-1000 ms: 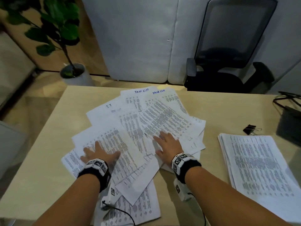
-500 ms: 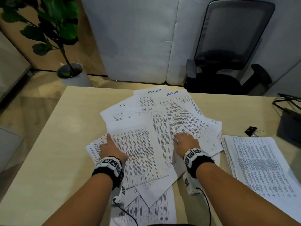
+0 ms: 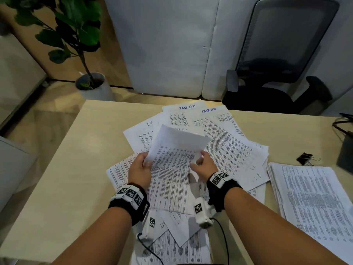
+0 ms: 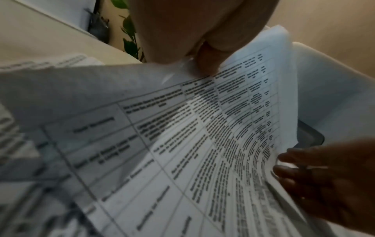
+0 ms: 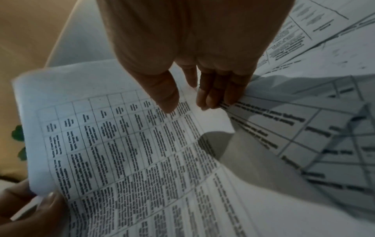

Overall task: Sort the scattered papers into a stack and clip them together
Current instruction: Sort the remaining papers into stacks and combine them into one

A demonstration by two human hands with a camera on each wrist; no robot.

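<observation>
Scattered printed papers (image 3: 231, 148) lie fanned across the middle of the wooden table (image 3: 76, 169). One printed sheet (image 3: 175, 161) is lifted and tilted above the pile. My left hand (image 3: 147, 161) pinches its left edge; the thumb (image 4: 207, 62) presses on top of the sheet (image 4: 182, 144). My right hand (image 3: 198, 159) pinches its right edge, thumb (image 5: 164, 94) over the sheet (image 5: 121, 144) and fingers (image 5: 215, 94) at the edge. A black binder clip (image 3: 305, 158) lies on the table to the right, untouched.
A neat stack of printed pages (image 3: 313, 197) sits at the right, just below the clip. A dark device with cables (image 3: 345, 148) is at the right edge. An office chair (image 3: 277, 73) and a potted plant (image 3: 91, 85) stand beyond the table's far edge.
Both hands were pressing flat on the spread papers and sliding them together. Now they have taken one sheet by its side edges and raised it off the pile.
</observation>
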